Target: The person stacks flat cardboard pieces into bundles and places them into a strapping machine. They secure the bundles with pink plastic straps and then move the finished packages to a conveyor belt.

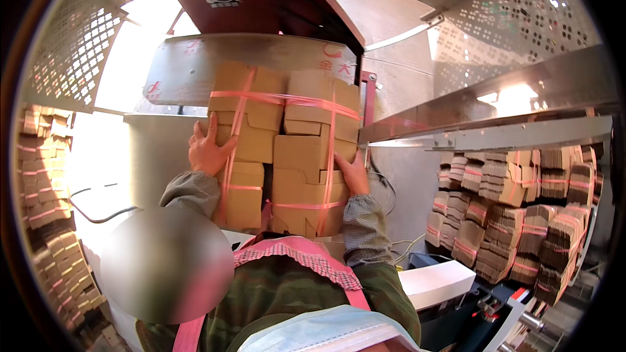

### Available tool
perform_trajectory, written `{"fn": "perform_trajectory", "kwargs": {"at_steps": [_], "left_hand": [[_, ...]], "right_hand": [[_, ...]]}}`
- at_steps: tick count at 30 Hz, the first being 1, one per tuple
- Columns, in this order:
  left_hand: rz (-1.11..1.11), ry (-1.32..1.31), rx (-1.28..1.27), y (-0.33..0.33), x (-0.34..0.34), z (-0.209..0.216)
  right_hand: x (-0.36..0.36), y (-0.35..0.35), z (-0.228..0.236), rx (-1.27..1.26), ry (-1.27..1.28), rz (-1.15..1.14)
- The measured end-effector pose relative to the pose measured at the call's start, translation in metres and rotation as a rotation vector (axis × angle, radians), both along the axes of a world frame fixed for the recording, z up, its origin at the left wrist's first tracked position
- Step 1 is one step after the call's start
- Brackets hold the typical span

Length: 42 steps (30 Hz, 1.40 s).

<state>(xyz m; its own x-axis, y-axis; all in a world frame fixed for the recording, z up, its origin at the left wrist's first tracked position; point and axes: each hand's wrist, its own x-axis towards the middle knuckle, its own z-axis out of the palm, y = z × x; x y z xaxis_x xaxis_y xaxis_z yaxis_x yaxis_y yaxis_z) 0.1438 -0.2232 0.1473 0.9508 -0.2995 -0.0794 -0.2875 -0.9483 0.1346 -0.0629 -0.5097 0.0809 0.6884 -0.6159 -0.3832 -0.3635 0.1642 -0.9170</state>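
Note:
In front of me lie brown cardboard pieces, apparently flattened cartons, in two columns side by side. Pink straps run across and along them. My left hand rests at the left side, fingers spread and thumb over the edge of the left column. Against the right side is my right hand, its thumb on the cardboard and its other fingers partly hidden. Between them the hands hold the strapped cardboard. Its far end overlaps a pale metal plate; its near end reaches my pink apron.
A dark red machine housing stands beyond the plate. Many strapped cardboard bundles are stacked at right, more at left. A metal rail spans the right, and perforated panels rise around. A blurred oval hides the lower left.

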Motion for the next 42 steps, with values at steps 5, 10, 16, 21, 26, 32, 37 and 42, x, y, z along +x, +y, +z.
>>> {"fn": "perform_trajectory", "kwargs": {"at_steps": [5, 10, 16, 21, 26, 32, 37, 42], "left_hand": [[0.007, 0.049, 0.008, 0.001, 0.006, 0.009], [-0.006, 0.083, 0.006, 0.003, 0.008, 0.009], [0.001, 0.150, -0.045, 0.010, 0.007, 0.021], [0.045, 0.178, -0.179, 0.042, 0.004, 0.020], [0.268, 0.247, -0.314, 0.119, -0.006, 0.020], [0.458, 0.310, -0.656, 0.199, -0.084, 0.003], [0.613, 1.391, -1.058, 0.226, -0.116, 0.081], [-0.042, 0.921, -1.029, 0.224, 0.004, 0.152]], "right_hand": [[0.000, 0.004, 0.004, -0.039, 0.006, 0.018], [-0.002, 0.000, -0.004, 0.047, -0.006, -0.001], [-0.006, -0.003, -0.005, -0.006, 0.031, 0.008], [0.009, 0.000, 0.008, -0.159, 0.073, 0.107], [0.097, 0.032, 0.024, -0.331, 0.123, 0.385], [0.263, 0.078, 0.070, -0.606, 0.110, 0.988], [0.310, 0.166, 0.102, -0.975, 0.210, 0.950], [0.176, 0.173, 0.134, -1.140, -0.234, 0.334]]}}
